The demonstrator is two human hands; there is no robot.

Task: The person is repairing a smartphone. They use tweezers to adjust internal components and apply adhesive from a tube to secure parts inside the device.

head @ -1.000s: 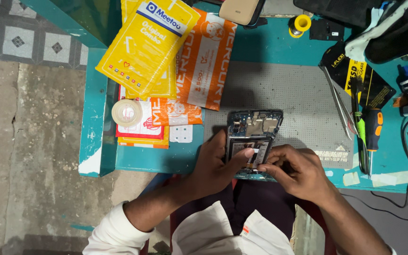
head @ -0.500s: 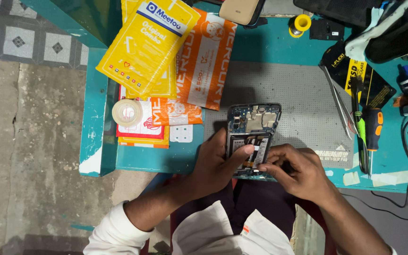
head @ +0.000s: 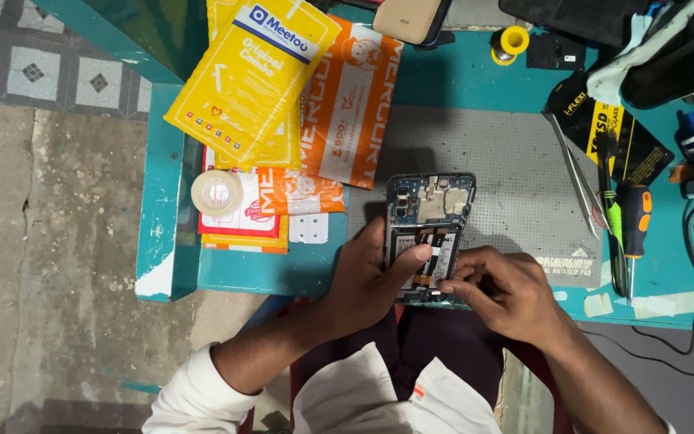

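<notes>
Opened phone [head: 430,219] on the grey mat [head: 516,153] at the near table edge, barely shifted since a second ago, my left hand [head: 367,281] gripping its left side, thumb still on the battery, my right hand [head: 501,291] pinching perhaps a small part at its lower right, phone's near end hidden by fingers.

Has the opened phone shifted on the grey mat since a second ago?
No. The opened phone keeps its place on the grey mat, with the same gap to the orange packet.
</notes>
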